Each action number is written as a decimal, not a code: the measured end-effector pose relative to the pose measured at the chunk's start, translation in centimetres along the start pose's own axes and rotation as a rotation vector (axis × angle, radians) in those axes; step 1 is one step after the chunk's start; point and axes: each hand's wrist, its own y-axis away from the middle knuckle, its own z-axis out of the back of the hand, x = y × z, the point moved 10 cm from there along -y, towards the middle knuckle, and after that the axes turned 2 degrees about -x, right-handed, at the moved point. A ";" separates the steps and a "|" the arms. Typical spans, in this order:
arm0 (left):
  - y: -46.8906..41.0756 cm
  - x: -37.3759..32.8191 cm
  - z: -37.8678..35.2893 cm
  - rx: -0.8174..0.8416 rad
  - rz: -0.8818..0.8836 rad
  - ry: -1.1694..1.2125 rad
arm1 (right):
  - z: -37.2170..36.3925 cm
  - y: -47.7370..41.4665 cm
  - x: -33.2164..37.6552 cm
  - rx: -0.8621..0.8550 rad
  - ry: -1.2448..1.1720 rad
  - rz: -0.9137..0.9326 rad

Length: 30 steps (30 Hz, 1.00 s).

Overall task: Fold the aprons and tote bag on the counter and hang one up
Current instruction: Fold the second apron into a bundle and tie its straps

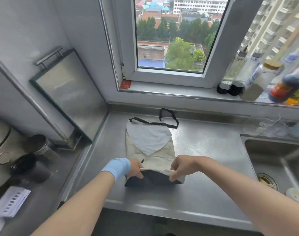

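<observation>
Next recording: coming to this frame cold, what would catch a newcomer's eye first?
The hands at the middle draw the eye: the left hand and right hand pinch the near edge of a beige cloth with black straps, lifting it off the steel counter. Behind, a window looks out on trees and rooftops, with bottles crowding the sill at right.

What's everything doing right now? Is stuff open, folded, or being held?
Cloth: flat on the counter, near edge lifted, dark underside showing.
Straps: lying loose at the far end.
Left hand: pinching the near edge.
Right hand: pinching the near edge too.
Window: looks swung open.
Bottles: standing on the sill.
</observation>
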 end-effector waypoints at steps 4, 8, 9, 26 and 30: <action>0.6 1.5 1.0 0.068 0.038 0.394 | 2.2 0.0 0.2 0.068 -0.288 0.005; -1.4 3.0 4.4 -0.080 -0.007 0.543 | 6.5 -2.4 0.0 -0.190 -0.408 0.051; -2.0 3.5 5.7 -0.174 -0.018 0.517 | 7.7 -3.1 -0.1 -0.291 -0.387 0.053; -14.6 0.1 15.5 -0.703 -0.186 -0.054 | 12.3 -14.5 -4.2 -0.612 0.040 0.101; -17.7 -2.3 15.1 -0.566 -0.258 -0.203 | 13.4 -15.3 -6.6 -0.765 0.188 0.002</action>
